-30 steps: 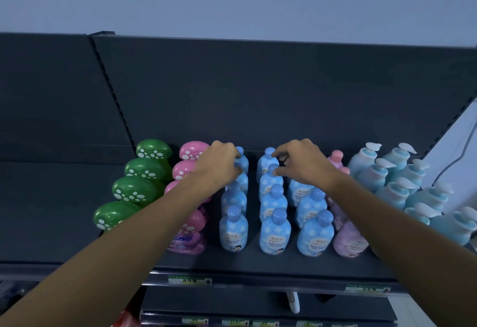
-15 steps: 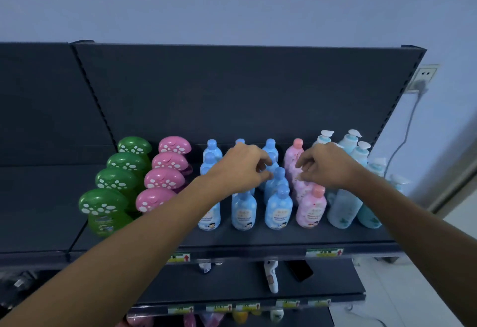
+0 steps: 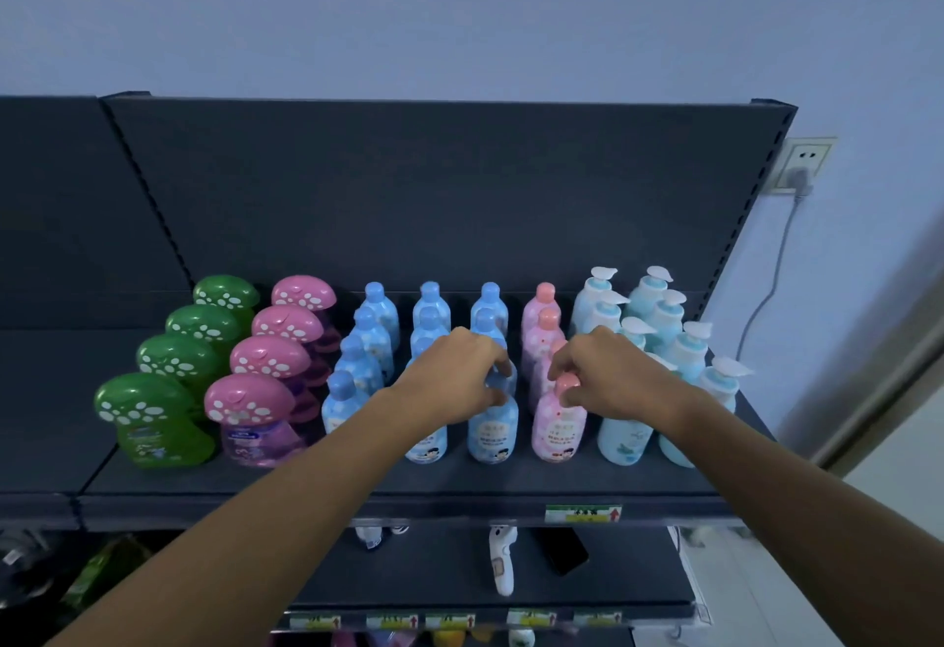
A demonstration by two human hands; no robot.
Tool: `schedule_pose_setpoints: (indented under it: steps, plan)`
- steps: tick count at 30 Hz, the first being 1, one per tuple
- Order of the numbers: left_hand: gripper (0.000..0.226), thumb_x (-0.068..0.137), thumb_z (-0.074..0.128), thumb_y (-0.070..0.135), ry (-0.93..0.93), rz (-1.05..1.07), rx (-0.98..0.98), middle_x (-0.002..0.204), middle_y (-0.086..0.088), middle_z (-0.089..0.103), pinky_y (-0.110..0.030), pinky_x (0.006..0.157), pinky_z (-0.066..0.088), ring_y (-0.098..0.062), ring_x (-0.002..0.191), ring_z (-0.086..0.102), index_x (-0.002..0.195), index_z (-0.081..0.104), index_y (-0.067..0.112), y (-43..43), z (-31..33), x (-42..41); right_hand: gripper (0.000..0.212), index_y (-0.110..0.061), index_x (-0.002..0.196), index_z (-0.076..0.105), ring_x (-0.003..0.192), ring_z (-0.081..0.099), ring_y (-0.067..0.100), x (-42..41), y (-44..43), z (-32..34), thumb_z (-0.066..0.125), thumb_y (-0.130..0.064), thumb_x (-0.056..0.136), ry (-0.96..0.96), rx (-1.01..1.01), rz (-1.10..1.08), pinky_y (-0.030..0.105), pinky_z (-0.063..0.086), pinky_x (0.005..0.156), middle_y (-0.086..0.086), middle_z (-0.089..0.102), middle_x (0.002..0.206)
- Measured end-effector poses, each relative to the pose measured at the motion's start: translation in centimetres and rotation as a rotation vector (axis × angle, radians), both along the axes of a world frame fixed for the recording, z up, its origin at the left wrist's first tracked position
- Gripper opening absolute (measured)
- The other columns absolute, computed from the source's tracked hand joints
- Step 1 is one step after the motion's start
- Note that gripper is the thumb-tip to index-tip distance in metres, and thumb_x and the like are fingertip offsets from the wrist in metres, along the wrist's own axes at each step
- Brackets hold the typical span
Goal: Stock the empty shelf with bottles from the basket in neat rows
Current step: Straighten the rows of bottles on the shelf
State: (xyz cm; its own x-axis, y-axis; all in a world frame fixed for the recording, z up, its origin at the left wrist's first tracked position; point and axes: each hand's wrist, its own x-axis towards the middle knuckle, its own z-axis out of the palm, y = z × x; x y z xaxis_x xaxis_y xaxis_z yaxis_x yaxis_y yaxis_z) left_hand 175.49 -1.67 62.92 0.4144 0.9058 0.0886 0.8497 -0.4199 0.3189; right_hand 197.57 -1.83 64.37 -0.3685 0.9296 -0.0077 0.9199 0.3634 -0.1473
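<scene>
Pinching half-hidden caps (image 3: pixel 566 385): left hand (image 3: pixel 459 375) on blue bottle (image 3: pixel 493 431), right hand (image 3: pixel 608 373) on pink bottle (image 3: pixel 559 431).

Rows run front to back on the shelf (image 3: pixel 459 485).
Mushroom-capped bottles (image 3: pixel 255 404) at frame left, round-capped bottles (image 3: pixel 380 312) centre, pump bottles (image 3: pixel 664 319) right.

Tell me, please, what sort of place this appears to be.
Probably a shop aisle: dark metal shelving with price labels on its front edges, and neat rows of identical blue bottles and pink bottles.
</scene>
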Motion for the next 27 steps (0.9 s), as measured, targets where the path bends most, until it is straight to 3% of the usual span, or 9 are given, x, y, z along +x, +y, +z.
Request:
schedule_pose_setpoints:
  steps: [9, 15, 19, 21, 24, 27]
  plan:
    - [0.035, 0.084, 0.077, 0.041, -0.047, 0.018, -0.032, 0.102, 0.006, 0.072, -0.035, 0.083, 0.059, -0.009, 0.093, 0.066, 0.115, 0.073, 0.027, 0.5, 0.1, -0.3, 0.031, -0.025, 0.112, 0.075, 0.084, 0.056, 0.012, 0.2, 0.6, 0.2, 0.078, -0.025, 0.081, 0.009, 0.004, 0.034, 0.024, 0.042, 0.070, 0.000, 0.070, 0.102]
    - [0.019, 0.090, 0.072, 0.042, -0.121, 0.102, 0.001, 0.076, 0.015, 0.066, -0.023, 0.069, 0.054, -0.002, 0.078, 0.066, 0.098, 0.078, 0.026, 1.8, 1.3, -0.7, 0.031, -0.023, 0.109, 0.077, 0.082, 0.056, 0.010, 0.3, 0.9, 0.5, 0.077, -0.024, 0.078, 0.001, -0.009, 0.062, 0.023, 0.042, 0.069, -0.001, 0.074, 0.097]
    - [0.014, 0.093, 0.069, 0.030, -0.152, 0.149, 0.049, 0.078, 0.009, 0.073, -0.034, 0.078, 0.058, -0.008, 0.080, 0.068, 0.086, 0.077, 0.021, 3.1, 1.9, -0.7, 0.034, -0.023, 0.109, 0.076, 0.084, 0.058, 0.009, 0.2, 1.1, 1.1, 0.080, -0.030, 0.076, 0.008, -0.068, 0.083, 0.026, 0.049, 0.073, -0.002, 0.072, 0.096]
    - [0.015, 0.094, 0.065, 0.026, -0.151, 0.174, 0.070, 0.078, 0.006, 0.073, -0.038, 0.080, 0.057, -0.015, 0.086, 0.066, 0.086, 0.075, 0.018, 3.9, 1.8, -0.5, 0.026, -0.024, 0.098, 0.078, 0.085, 0.065, 0.011, 0.1, 1.6, 1.9, 0.079, -0.036, 0.076, 0.052, -0.065, 0.071, 0.030, 0.054, 0.075, -0.005, 0.073, 0.087]
    - [0.013, 0.096, 0.064, 0.025, -0.120, 0.208, 0.087, 0.085, 0.005, 0.072, -0.038, 0.084, 0.055, -0.020, 0.096, 0.063, 0.095, 0.074, 0.017, 5.5, 1.8, -0.1, 0.017, -0.023, 0.073, 0.074, 0.077, 0.067, 0.014, 0.2, 3.4, 3.0, 0.075, -0.039, 0.080, 0.139, 0.046, 0.008, 0.035, 0.055, 0.073, -0.005, 0.072, 0.076]
    - [0.022, 0.095, 0.067, 0.027, -0.074, 0.224, 0.033, 0.098, 0.003, 0.071, -0.035, 0.085, 0.055, -0.017, 0.101, 0.061, 0.116, 0.071, 0.019, 7.0, 1.6, 0.3, 0.016, -0.020, 0.077, 0.072, 0.081, 0.066, 0.018, 0.1, 5.8, 3.0, 0.074, -0.035, 0.082, 0.180, 0.121, -0.070, 0.035, 0.054, 0.075, -0.003, 0.070, 0.079]
